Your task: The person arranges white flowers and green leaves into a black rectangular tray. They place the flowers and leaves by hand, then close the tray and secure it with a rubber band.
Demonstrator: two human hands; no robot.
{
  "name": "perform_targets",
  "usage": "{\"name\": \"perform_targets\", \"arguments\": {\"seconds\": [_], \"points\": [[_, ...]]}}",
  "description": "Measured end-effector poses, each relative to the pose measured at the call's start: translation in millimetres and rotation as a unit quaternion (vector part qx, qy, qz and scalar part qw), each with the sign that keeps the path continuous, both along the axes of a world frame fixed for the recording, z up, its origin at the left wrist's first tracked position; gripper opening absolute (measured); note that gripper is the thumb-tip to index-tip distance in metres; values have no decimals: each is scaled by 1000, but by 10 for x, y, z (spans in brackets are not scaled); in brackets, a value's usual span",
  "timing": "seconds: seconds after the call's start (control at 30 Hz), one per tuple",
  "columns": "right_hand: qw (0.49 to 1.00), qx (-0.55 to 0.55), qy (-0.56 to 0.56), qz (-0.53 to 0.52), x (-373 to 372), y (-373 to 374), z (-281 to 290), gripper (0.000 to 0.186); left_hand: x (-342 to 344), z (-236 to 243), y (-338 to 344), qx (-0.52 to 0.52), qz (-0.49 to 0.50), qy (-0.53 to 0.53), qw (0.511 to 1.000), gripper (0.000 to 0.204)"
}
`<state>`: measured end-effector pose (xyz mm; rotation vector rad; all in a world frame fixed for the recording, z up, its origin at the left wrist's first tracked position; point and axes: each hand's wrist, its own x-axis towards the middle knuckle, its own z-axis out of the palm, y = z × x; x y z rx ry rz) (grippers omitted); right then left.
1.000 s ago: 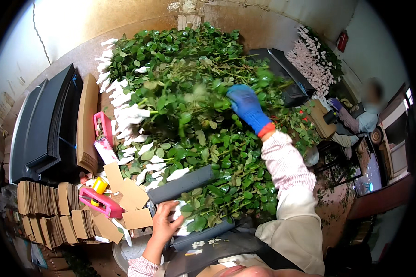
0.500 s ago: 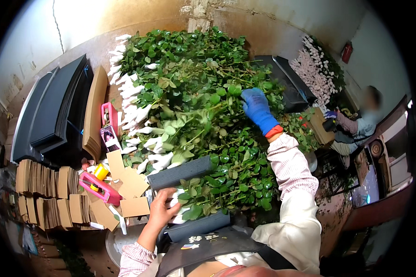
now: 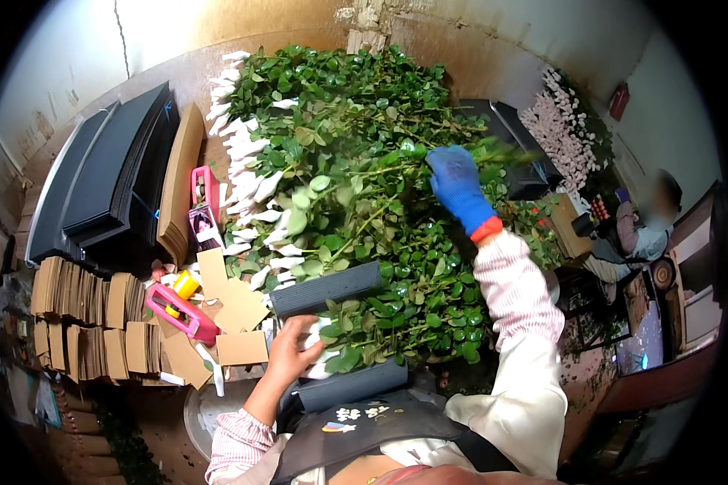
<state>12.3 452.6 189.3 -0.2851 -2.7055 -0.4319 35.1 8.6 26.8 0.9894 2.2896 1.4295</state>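
Observation:
My blue-gloved right hand (image 3: 455, 182) is closed on leafy rose stems (image 3: 396, 166) over the pile, which has white-sleeved heads (image 3: 247, 145) along its left side. Lower down, my bare left hand (image 3: 295, 347) curls its fingers around white-sleeved heads (image 3: 319, 360) at the left end of a smaller bunch (image 3: 388, 327). This bunch lies between two dark corrugated sheets, one above (image 3: 323, 287) and one below (image 3: 348, 388).
Dark board stacks (image 3: 109, 186), cardboard pieces (image 3: 77, 287), pink tape dispensers (image 3: 182, 319) and a yellow roll (image 3: 186, 284) occupy the left. A co-worker (image 3: 643, 234) is at the right, near pale pink flowers (image 3: 562, 129) and a black box (image 3: 493, 121).
My right hand has shifted rightward with its stems, whose leafy ends now reach farther right. My left hand stays on the white heads. The view has shifted slightly.

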Motion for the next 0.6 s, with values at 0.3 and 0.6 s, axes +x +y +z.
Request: {"name": "perform_targets", "arguments": {"seconds": [0.3,0.6], "points": [[990,48,127,46,498,-39,-43,34,0,-11,20,14,5,-46,999,47],[982,-64,120,128,1077,-313,43,53,-4,-90,-16,-1,17,-53,998,53]]}}
